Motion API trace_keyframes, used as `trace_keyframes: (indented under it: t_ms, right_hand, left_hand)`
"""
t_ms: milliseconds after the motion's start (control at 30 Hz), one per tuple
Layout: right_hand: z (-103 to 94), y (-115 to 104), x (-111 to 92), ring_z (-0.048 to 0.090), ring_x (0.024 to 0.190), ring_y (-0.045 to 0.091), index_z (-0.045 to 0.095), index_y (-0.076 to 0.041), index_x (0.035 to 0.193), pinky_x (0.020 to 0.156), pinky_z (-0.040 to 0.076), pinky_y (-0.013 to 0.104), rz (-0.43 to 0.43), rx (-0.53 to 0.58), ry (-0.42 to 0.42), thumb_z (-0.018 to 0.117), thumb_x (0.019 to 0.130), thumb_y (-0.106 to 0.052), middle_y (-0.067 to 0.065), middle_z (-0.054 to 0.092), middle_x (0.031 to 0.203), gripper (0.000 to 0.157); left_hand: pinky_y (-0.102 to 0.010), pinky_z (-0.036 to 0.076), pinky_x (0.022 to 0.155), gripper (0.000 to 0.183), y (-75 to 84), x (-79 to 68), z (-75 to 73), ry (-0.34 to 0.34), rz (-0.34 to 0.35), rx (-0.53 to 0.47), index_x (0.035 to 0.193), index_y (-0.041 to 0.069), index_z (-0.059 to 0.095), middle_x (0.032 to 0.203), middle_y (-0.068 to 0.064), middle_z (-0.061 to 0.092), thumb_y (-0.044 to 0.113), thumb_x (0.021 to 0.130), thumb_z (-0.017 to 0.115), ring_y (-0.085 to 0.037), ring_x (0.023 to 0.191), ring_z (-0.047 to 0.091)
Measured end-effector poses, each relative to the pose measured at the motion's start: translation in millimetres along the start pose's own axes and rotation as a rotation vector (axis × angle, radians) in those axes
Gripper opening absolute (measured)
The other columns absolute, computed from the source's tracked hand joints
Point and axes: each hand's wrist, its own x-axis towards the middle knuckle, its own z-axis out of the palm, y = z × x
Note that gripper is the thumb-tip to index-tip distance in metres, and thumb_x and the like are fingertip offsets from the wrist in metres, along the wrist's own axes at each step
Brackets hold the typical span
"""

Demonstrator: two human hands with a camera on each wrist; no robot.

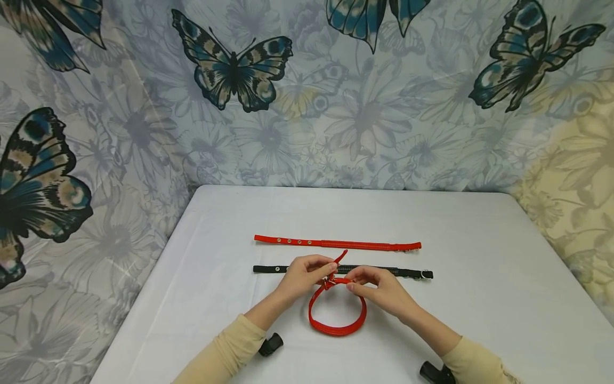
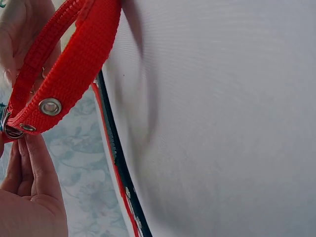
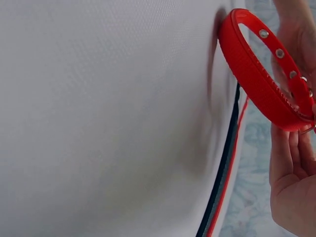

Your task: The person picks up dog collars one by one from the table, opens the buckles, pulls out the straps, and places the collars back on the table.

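In the head view, a red collar [image 1: 338,330] with metal eyelets and a buckle is closed into a loop just above the white table. My left hand [image 1: 307,274] pinches the strap near the buckle, and a free strap end sticks up past its fingertips. From the other side, my right hand [image 1: 381,288] pinches the loop's upper part between thumb and fingers. Eyelets show on the collar [image 2: 74,69] in the left wrist view. The right wrist view has the collar [image 3: 252,74] tilted, its buckle partly cut off at the frame edge.
Behind the hands, a second red collar [image 1: 355,245] lies stretched out flat. Nearer, a black collar [image 1: 268,269] lies parallel to it, partly covered by the hands. Small black devices sit by the left sleeve [image 1: 271,345] and right sleeve [image 1: 434,372]. Butterfly-patterned fabric [image 1: 307,144] stands behind the table.
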Motion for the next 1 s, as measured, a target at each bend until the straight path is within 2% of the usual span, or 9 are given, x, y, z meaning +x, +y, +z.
trace_keyframes:
  t_ms: [133,300,467,800,1000]
  right_hand:
    - [0.8,-1,6,0.060,0.094,0.023,0.069,-0.017,0.110,0.071,0.053,0.031,-0.008,0.009,-0.020,0.069,0.092,-0.028,0.003,0.068,0.101,0.021]
    - [4.0,-2,12,0.063,0.099,0.027,0.069,-0.009,0.113,0.080,0.056,0.033,-0.007,0.094,-0.051,0.065,0.095,-0.030,0.006,0.067,0.109,0.028]
    - [6.4,-2,17,0.064,0.099,0.032,0.070,-0.003,0.109,0.082,0.056,0.034,0.040,0.175,-0.039,0.065,0.095,-0.026,0.008,0.069,0.106,0.028]
    - [2.4,-5,20,0.062,0.091,0.022,0.068,0.001,0.109,0.081,0.056,0.035,0.086,0.215,-0.073,0.066,0.094,-0.023,0.010,0.068,0.099,0.028]
    - [2.4,-6,22,0.062,0.090,0.022,0.068,0.001,0.109,0.080,0.056,0.036,0.095,0.237,-0.099,0.066,0.095,-0.022,0.015,0.067,0.101,0.027]
  left_hand:
    - [-0.030,0.057,0.071,0.024,-3.3,4.0,0.4,0.003,-0.023,-0.011,0.110,0.001,0.071,0.092,-0.017,0.071,0.019,0.094,0.066,-0.011,0.076,0.067]
    - [-0.031,0.057,0.071,0.026,-6.6,7.1,2.3,-0.005,-0.047,-0.019,0.113,0.000,0.070,0.096,-0.014,0.072,0.018,0.096,0.064,-0.011,0.080,0.067]
    - [-0.031,0.057,0.073,0.027,-10.3,9.0,4.7,0.002,-0.077,-0.051,0.113,0.002,0.069,0.097,-0.008,0.072,0.022,0.096,0.065,-0.011,0.084,0.067]
    - [-0.033,0.057,0.076,0.029,-14.0,10.8,8.6,0.027,-0.118,-0.137,0.114,0.001,0.068,0.096,-0.003,0.070,0.023,0.095,0.065,-0.011,0.086,0.065]
    - [-0.027,0.055,0.070,0.029,-15.6,11.9,11.0,0.049,-0.128,-0.134,0.113,0.002,0.069,0.094,-0.002,0.070,0.025,0.095,0.065,-0.010,0.081,0.064]
